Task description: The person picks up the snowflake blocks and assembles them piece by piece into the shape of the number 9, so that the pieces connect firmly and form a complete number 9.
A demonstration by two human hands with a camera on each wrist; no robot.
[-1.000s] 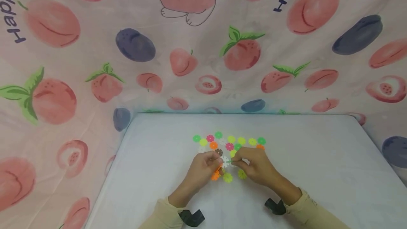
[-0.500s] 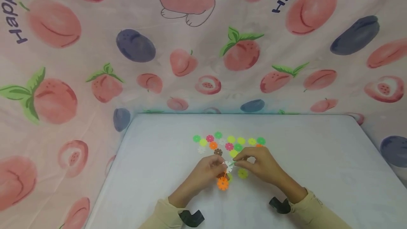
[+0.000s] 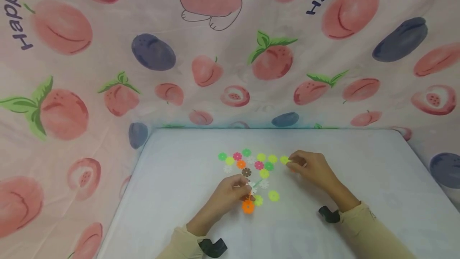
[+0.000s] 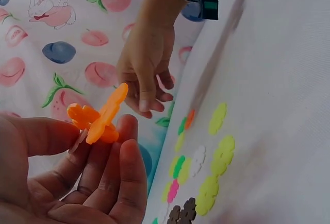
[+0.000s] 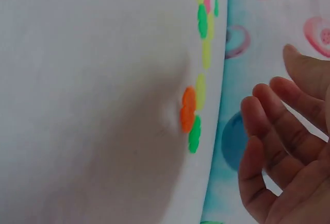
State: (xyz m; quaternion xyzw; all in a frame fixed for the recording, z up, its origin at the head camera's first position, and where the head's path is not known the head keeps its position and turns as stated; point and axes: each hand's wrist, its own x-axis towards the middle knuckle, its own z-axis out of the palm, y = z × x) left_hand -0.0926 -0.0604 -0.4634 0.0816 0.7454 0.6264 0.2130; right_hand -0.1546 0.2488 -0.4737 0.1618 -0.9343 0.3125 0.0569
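Observation:
My left hand (image 3: 230,190) pinches a small joined cluster of notched plastic snowflake discs between thumb and fingers. A white disc (image 3: 252,187), a green disc (image 3: 258,183) seen edge-on and an orange disc (image 3: 248,207) belong to it. Orange discs (image 4: 105,116) stand up from the fingertips in the left wrist view, joined at angles. My right hand (image 3: 314,171) hovers with relaxed fingers near a yellow disc (image 3: 284,160) at the right end of the loose pieces. In the right wrist view the right hand (image 5: 289,136) holds nothing, apart from an orange disc (image 5: 188,109) and a green disc (image 5: 194,134).
Loose discs lie flat on the white table (image 3: 172,195): a brown one (image 3: 246,172), a pink one (image 3: 259,165), a yellow one (image 3: 274,196) and several others. A fruit-print cloth (image 3: 215,51) hangs behind the table's far edge.
My right hand has let go of the cluster and moved right and away from me, toward the right end of the discs. My left hand keeps the cluster, its orange disc now hanging lower.

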